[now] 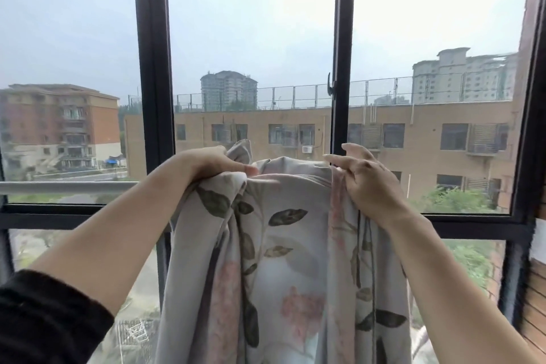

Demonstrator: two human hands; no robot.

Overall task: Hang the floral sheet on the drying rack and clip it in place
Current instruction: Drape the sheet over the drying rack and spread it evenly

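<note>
The floral sheet (283, 260), pale grey with pink flowers and dark leaves, hangs bunched over a horizontal white rail of the drying rack (68, 187) in front of the window. My left hand (212, 164) pinches the sheet's top fold at the left. At the right edge of the fold, my right hand (366, 180) grips the cloth with the index finger and thumb partly extended. The rail is hidden under the sheet between my hands. No clip is in view.
A black-framed window (153, 68) stands just behind the rail, with a latch handle (330, 88) on the middle mullion. A brick wall (534, 304) closes the right side. Buildings lie outside beyond the glass.
</note>
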